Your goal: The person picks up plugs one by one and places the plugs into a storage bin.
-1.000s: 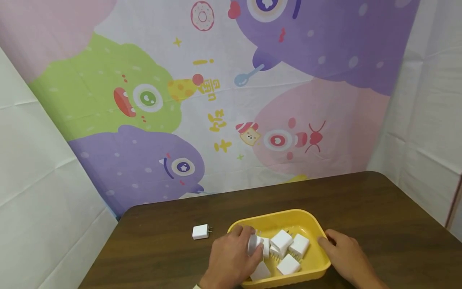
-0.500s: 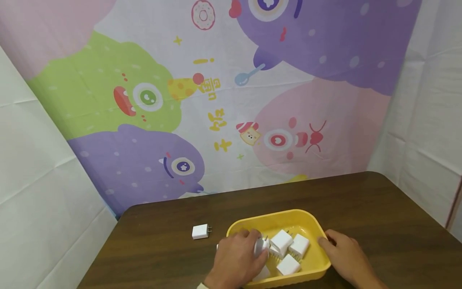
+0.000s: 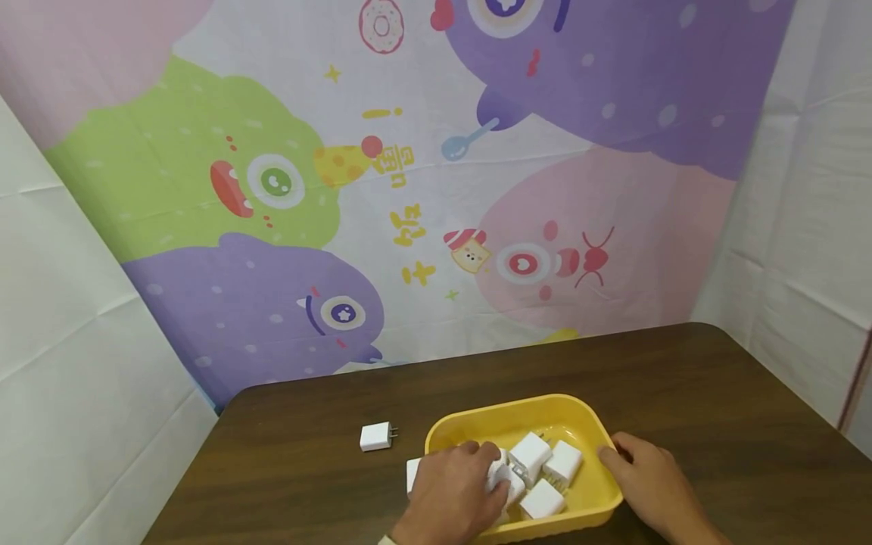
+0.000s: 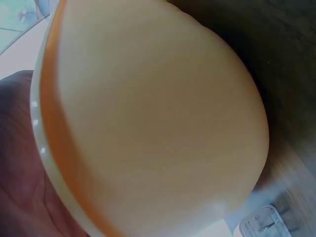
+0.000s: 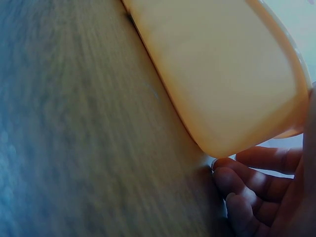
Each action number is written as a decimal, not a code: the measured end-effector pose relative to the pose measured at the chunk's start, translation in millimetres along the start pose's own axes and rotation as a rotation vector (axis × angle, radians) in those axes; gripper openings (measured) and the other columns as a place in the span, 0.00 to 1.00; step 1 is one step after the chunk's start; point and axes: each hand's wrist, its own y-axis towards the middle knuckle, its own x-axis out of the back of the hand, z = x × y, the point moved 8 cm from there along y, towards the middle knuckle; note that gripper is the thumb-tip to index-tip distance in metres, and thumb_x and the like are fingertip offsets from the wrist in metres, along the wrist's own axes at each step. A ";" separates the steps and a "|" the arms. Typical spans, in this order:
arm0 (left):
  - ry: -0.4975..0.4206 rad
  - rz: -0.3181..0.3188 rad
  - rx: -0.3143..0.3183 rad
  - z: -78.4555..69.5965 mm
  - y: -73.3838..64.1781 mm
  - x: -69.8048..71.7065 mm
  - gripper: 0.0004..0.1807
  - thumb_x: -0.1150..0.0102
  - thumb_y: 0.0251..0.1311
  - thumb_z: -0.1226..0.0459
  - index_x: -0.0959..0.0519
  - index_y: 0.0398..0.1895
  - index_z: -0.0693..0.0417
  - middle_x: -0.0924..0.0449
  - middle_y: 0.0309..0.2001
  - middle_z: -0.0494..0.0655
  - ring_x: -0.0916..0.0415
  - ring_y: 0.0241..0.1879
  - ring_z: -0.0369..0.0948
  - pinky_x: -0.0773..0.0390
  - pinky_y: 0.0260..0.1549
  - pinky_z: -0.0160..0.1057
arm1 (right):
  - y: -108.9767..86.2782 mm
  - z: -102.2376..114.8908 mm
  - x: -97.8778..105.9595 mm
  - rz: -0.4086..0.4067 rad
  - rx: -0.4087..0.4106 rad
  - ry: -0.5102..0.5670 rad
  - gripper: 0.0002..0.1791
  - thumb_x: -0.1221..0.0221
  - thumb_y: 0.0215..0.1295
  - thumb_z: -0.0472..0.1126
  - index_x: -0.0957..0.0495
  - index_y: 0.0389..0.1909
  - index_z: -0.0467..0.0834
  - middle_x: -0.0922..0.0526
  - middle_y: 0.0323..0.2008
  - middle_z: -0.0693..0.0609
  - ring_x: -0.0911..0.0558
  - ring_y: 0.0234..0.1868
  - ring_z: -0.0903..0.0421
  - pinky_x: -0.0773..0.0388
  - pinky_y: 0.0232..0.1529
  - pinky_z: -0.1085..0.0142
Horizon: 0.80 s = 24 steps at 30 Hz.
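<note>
A yellow plastic basket (image 3: 507, 416) holds several white plug chargers, such as one charger (image 3: 543, 499) near its front wall. My left hand (image 3: 450, 488) reaches over the basket's left side, pinching a white charger (image 3: 499, 471) between thumb and fingers low among the others. Part of that charger is hidden by the fingers. My right hand (image 3: 650, 481) grips the basket's right rim, thumb on top; in the right wrist view its fingers (image 5: 237, 195) curl by the outer wall. In the left wrist view, the basket wall (image 4: 163, 113) covers most of the hand's work.
One white charger (image 3: 376, 437) lies on the dark wood table (image 3: 293, 484) left of the basket, prongs facing right. Another charger (image 3: 412, 474) shows partly behind my left hand, outside the basket. A cartoon-printed cloth (image 3: 422, 333) hangs behind the table.
My left hand has moved slightly right and lower into the basket with the charger. A charger left of the basket has come into sight beside the hand. The right hand stays on the rim.
</note>
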 end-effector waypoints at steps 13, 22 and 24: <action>-0.011 -0.077 0.083 15.6 -0.4 13.2 0.07 0.35 0.56 0.53 0.16 0.31 0.44 0.25 0.23 0.33 0.27 0.20 0.32 0.34 0.14 0.35 | -1.2 2.1 1.0 0.012 -0.008 0.002 0.18 0.49 0.74 0.54 0.20 0.42 0.45 0.24 0.23 0.53 0.26 0.25 0.55 0.32 0.29 0.61; -0.111 -0.092 0.132 36.1 -7.6 18.5 0.05 0.35 0.56 0.55 0.16 0.31 0.44 0.27 0.22 0.31 0.33 0.18 0.29 0.36 0.15 0.33 | -1.0 2.0 0.1 0.023 -0.014 0.003 0.19 0.49 0.74 0.55 0.20 0.45 0.44 0.24 0.24 0.53 0.26 0.26 0.55 0.32 0.30 0.61; -0.118 -0.118 0.144 42.5 -9.9 21.8 0.04 0.35 0.56 0.56 0.16 0.31 0.45 0.28 0.21 0.31 0.34 0.18 0.28 0.37 0.15 0.32 | -0.8 1.8 0.1 0.024 -0.014 0.002 0.19 0.49 0.74 0.55 0.20 0.45 0.44 0.24 0.24 0.53 0.26 0.26 0.55 0.32 0.30 0.61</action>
